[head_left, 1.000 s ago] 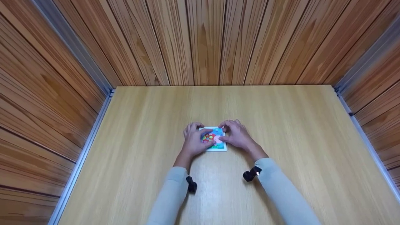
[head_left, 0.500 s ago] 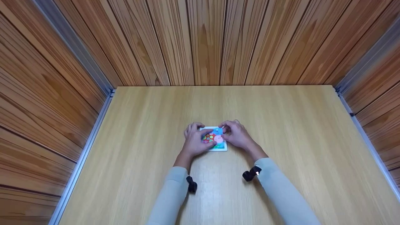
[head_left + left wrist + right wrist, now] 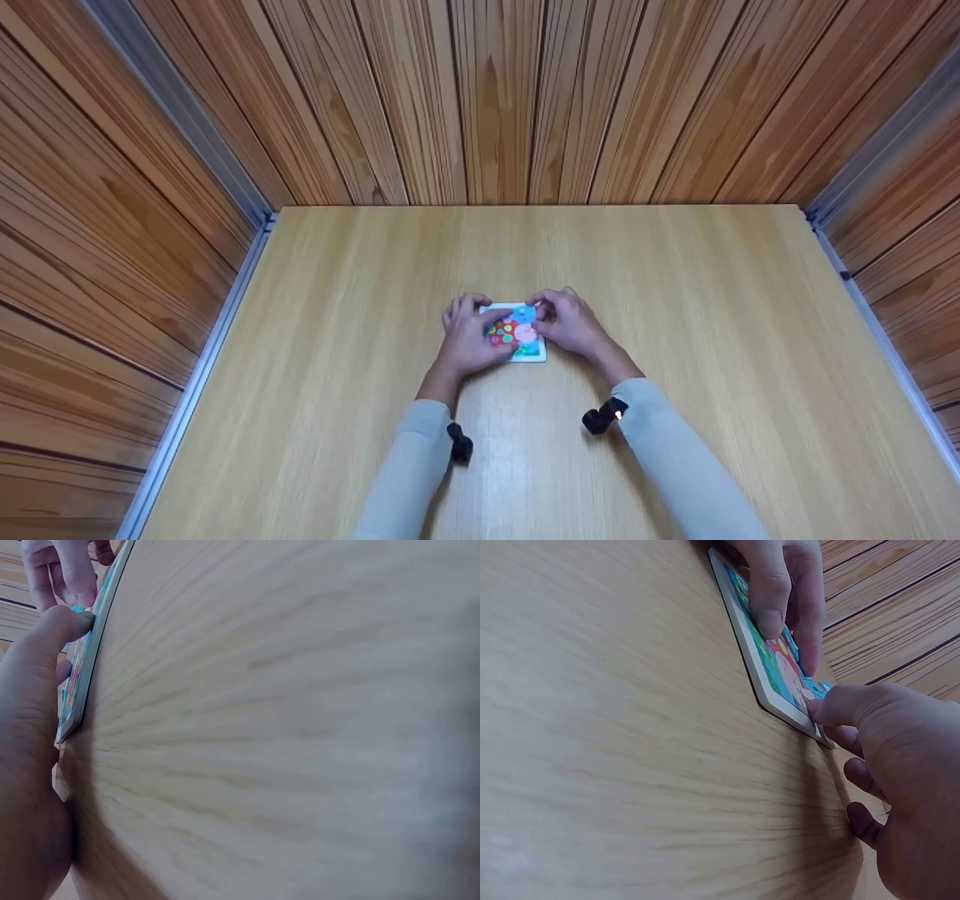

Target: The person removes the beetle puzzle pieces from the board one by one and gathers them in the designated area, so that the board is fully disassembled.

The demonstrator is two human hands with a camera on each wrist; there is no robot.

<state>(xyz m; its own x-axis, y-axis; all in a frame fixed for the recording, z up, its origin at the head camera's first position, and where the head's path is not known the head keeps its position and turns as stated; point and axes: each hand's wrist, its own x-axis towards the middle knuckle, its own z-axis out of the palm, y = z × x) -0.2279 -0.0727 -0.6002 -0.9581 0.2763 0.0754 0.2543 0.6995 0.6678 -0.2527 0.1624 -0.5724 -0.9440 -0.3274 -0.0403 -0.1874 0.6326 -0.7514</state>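
A small jigsaw puzzle (image 3: pixel 527 349) in a white frame lies flat on the table, printed with a bright picture of blue, red, green and pink. My left hand (image 3: pixel 469 339) spans its left side; thumb and index finger press on the picture, and the other fingers bend at the far left edge. At the right edge, my right hand (image 3: pixel 568 324) pinches a blue jigsaw piece (image 3: pixel 817 685) between thumb and index finger. In the right wrist view, that piece stands slightly proud of the board. Part of the picture is hidden under my left hand.
A pale wooden table (image 3: pixel 675 300) surrounds the puzzle. Wood-plank walls (image 3: pixel 495 105) rise behind it and on both sides, with metal rails (image 3: pixel 191 375) along the side edges. Each sleeve carries a small black camera (image 3: pixel 460 444) at the cuff.
My right thumb has drawn back from the picture toward the right edge, showing more pink. My left thumb has shifted slightly, and the puzzle has moved a little to the right.
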